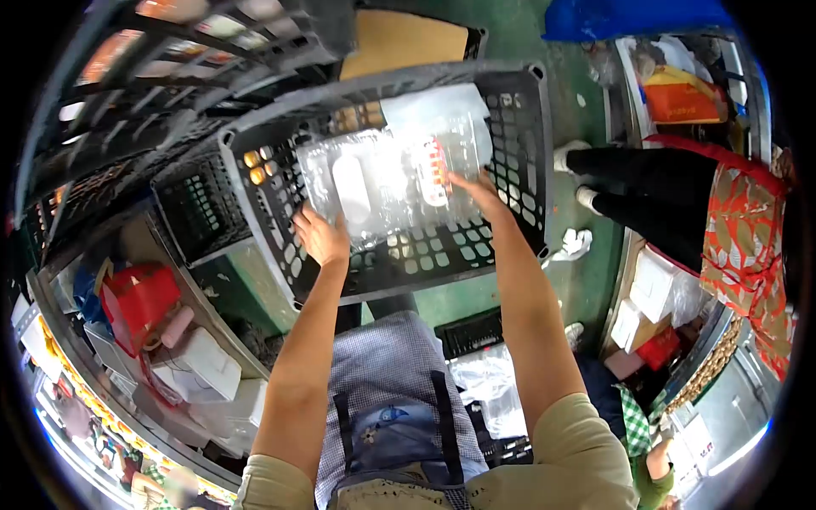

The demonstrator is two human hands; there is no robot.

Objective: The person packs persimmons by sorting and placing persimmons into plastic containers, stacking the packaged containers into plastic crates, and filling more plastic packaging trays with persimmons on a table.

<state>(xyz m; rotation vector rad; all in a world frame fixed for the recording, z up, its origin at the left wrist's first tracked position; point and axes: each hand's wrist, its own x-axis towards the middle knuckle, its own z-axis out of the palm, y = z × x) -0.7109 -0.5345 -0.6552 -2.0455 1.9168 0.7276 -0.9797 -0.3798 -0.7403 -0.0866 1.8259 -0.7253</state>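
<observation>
Inside a black crate (395,286), clear plastic packs (382,174) lay beneath a person's two hands. The left hand (321,236) hung half-curled at the packs' edge, toward the crate's left wall; the right hand (480,194), nearer its right wall, extended a finger beside a red-and-white label (436,170). Whether either gripped could not be told. A hold on the edges alone could have let the slick-looking plastic slip and dent against the crate.

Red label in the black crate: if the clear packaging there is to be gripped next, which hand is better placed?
Probably the right hand: its outstretched finger is beside the red label on the clear packaging. The left hand is farther off, at the packaging's lower left, nearer the white oval.
</observation>
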